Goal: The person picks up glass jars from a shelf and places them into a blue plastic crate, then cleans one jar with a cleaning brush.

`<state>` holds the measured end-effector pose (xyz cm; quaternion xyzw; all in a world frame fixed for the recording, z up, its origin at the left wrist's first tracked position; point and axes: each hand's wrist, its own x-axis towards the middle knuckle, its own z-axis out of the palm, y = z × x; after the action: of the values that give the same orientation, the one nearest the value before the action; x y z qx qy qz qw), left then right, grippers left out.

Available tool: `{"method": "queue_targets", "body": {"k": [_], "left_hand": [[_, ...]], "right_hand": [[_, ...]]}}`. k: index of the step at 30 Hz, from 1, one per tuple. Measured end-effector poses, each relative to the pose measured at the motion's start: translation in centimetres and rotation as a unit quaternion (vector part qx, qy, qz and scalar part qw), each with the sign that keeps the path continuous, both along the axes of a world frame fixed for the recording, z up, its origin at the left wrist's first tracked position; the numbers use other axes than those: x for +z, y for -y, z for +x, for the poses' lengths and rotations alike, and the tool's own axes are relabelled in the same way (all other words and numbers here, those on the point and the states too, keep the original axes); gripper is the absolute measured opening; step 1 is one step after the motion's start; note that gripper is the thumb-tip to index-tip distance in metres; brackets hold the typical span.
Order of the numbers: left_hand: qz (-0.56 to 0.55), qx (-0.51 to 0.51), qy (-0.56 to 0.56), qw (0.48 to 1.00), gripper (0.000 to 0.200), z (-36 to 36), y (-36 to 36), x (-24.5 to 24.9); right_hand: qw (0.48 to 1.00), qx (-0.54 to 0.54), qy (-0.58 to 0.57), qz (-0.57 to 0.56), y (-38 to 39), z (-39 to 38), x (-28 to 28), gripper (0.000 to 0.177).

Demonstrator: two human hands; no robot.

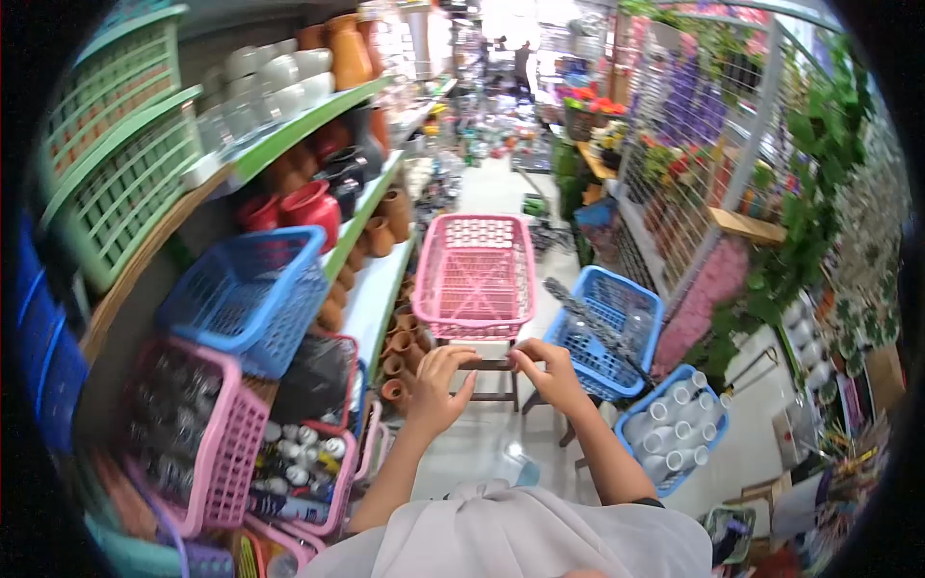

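A pink plastic basket (478,323) stands on a dark wooden stool (495,396) in the aisle ahead of me. Just on the near side of it, my left hand (443,387) is raised with its fingers bent toward the middle and the thumb apart. Facing it, my right hand (547,371) has loosely curved fingers, the thumb near the forefinger. A narrow gap separates the two hands, with the stool's wood visible between them. Neither hand shows anything in its grasp.
To the right are a blue basket (617,387) with a dark bristly rod across it and a blue basket of white bottles (680,427). Shelves of pots (311,212) line the left, above a blue basket (249,328) and pink baskets (217,472). Artificial flowers hang on a wire rack (718,135).
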<state>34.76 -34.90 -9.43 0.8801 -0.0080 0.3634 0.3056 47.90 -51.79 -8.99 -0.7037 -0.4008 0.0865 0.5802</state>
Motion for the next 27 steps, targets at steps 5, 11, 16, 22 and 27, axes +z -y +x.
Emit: {"method": "queue_targets", "body": {"k": [5, 11, 16, 22, 27], "left_hand": [[-0.101, -0.153, -0.091, 0.979, 0.024, 9.9, 3.5, -3.9], [-0.076, -0.241, -0.160, 0.954, 0.025, 19.7, 6.6, -8.4], [-0.086, -0.259, -0.228, 0.934, 0.027, 26.0, 9.3, -12.4], [-0.069, -0.274, -0.304, 0.910, 0.033, 32.1, 11.9, -18.9], [-0.043, -0.329, -0.379, 0.864, 0.041, 36.0, 14.5, -22.6]], "right_hand": [[0.976, -0.200, -0.021, -0.086, 9.7, 9.2, -8.9, 0.021], [0.868, -0.360, 0.042, -0.338, 17.6, 16.4, -15.9, 0.032], [0.800, -0.355, 0.061, -0.481, 18.9, 19.5, -19.5, 0.034], [0.831, -0.350, 0.067, -0.428, 20.2, 20.6, -19.8, 0.029], [0.883, -0.418, 0.009, -0.212, 24.1, 17.8, -18.7, 0.026]]}}
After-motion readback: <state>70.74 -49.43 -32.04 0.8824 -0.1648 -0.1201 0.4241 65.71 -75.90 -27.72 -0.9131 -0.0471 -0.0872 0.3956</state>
